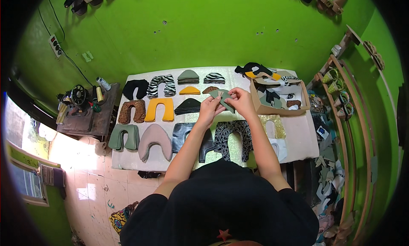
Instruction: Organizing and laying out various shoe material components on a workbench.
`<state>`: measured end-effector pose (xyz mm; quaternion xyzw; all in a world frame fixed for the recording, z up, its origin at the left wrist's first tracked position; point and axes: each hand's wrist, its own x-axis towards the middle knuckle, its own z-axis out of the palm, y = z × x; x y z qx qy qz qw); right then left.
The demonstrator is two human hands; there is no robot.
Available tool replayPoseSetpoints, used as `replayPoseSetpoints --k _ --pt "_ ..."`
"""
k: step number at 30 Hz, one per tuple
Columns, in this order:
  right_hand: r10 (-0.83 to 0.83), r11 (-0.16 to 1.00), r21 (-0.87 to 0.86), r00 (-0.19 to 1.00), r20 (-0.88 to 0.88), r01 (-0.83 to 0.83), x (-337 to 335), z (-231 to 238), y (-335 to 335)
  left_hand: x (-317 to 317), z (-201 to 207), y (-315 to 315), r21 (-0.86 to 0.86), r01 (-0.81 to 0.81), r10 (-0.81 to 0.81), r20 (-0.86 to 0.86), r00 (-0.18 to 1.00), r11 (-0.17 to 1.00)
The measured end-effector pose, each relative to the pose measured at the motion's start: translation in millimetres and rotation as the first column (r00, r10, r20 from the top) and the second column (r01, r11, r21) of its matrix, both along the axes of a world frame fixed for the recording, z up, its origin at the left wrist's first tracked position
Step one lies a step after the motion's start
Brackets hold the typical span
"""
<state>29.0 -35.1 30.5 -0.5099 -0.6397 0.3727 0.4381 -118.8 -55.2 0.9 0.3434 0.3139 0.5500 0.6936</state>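
Both my hands are over the middle of the table, holding a grey-green cut piece of sheet material (220, 94) between them. My left hand (208, 110) grips its lower left side, and my right hand (241, 102) pinches its right side. Around them lie half-moon stacks: grey-green (188, 77), zebra-striped (214, 78), yellow (190, 91) and black (188, 106). A brown patterned piece (209, 90) is partly covered by the held one. Below my forearms are U-shaped pieces in shiny black (182, 131) and black-and-grey pattern (221, 137).
More U-shaped stacks, such as yellow (160, 107) and pink (154, 137), cover the table's left. An open cardboard box (283, 112) of scraps stands at right, near gold pieces (277, 122). A sewing machine (79, 96) is far left; a wooden rack (351, 101) stands right.
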Motion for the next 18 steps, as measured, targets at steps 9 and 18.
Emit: replayPoseSetpoints --k 9,18 --pt "-0.031 0.999 0.026 0.995 0.091 0.029 -5.3 3.2 -1.8 -6.1 2.4 -0.1 -0.028 0.005 -0.006 -0.031 0.999 1.000" --pt "-0.103 0.992 0.097 0.974 0.203 0.084 -19.0 3.8 -7.1 -10.6 3.0 0.2 -0.063 -0.071 0.065 -0.079 0.995 0.996"
